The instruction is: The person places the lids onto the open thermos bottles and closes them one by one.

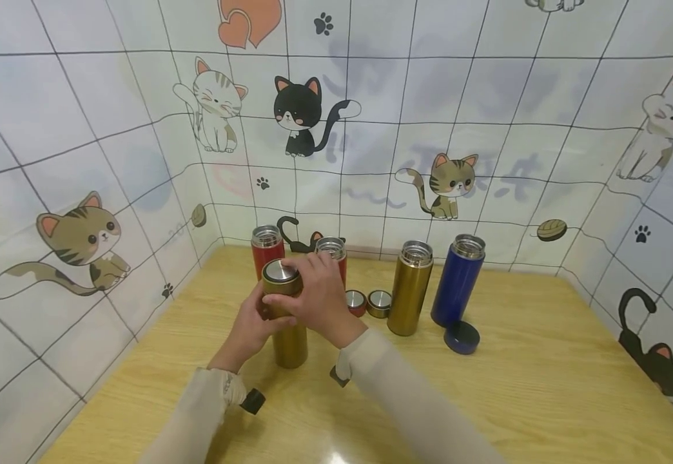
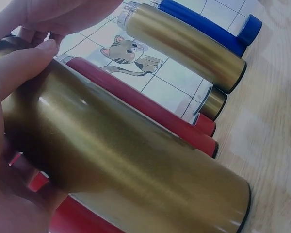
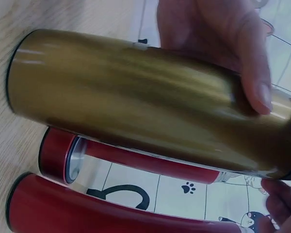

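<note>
A gold thermos bottle (image 1: 290,347) stands upright on the wooden table, held between both hands. The left hand (image 1: 248,332) grips its upper body, the thumb lying across the gold wall in the left wrist view. From above, the right hand (image 1: 326,299) holds the gold lid (image 1: 281,270) with its silver top, fingers and thumb round the rim. Just behind stand two red thermos bottles, the left one (image 1: 267,248) and the right one (image 1: 341,258), both lidless. A red lid (image 3: 57,155) lies between red bottles in the right wrist view.
To the right stand another lidless gold bottle (image 1: 409,293) and a lidless blue bottle (image 1: 457,283). A dark blue lid (image 1: 461,338) leans by the blue one. Another red lid (image 1: 356,303) and a gold lid (image 1: 380,304) sit side by side. Cat-print sheeting (image 1: 371,148) encloses the table (image 1: 522,386).
</note>
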`<state>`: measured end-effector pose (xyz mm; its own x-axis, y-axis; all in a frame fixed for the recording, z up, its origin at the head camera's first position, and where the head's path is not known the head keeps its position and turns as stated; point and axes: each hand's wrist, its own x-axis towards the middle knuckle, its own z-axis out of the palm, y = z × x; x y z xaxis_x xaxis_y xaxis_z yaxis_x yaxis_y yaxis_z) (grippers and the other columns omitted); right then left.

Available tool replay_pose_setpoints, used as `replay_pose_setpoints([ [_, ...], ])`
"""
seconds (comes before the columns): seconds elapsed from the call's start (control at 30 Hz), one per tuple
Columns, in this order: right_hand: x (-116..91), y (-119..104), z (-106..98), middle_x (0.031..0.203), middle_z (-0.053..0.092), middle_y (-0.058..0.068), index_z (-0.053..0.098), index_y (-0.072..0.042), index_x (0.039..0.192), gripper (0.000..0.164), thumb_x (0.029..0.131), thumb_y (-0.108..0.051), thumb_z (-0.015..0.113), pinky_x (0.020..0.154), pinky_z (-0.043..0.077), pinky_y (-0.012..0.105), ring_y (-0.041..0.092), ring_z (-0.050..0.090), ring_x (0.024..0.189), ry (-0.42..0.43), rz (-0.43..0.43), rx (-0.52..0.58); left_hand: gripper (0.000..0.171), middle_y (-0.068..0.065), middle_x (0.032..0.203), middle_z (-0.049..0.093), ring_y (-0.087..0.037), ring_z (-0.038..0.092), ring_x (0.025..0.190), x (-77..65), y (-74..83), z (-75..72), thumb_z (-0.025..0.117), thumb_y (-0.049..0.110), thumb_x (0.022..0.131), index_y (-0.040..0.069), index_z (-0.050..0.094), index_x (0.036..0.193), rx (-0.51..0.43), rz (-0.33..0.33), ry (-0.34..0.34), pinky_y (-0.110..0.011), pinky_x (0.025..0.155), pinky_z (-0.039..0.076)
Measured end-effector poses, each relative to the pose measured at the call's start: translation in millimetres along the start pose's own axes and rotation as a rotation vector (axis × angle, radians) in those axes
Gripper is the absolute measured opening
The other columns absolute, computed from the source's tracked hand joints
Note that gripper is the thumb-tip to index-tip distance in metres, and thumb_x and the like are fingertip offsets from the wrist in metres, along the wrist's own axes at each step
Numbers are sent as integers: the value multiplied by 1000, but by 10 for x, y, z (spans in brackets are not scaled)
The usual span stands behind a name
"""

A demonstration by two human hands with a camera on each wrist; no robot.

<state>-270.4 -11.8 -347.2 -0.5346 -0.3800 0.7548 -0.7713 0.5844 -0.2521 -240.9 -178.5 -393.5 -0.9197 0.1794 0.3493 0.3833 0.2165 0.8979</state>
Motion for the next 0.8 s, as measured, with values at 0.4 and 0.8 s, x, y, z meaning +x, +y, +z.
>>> replay_pose_setpoints([
  [0.4,146,236,-220,137,50,-4,46,-25,144,60,89,-18,69,105,35,46,15,43,128,-555,193,823,73,-11,135,50,-31,52,119,129,-186,-148,77,11,82,15,38,144,-120,4,-182,-47,102,39],
  [0.8,146,256,-248,141,48,-12,53,-33,140,59,86,-25,75,108,27,55,13,36,133,-533,223,733,74,-11,137,49,-31,50,122,117,-186,-150,77,12,82,17,37,145,-111,-24,-171,-51,104,37],
])
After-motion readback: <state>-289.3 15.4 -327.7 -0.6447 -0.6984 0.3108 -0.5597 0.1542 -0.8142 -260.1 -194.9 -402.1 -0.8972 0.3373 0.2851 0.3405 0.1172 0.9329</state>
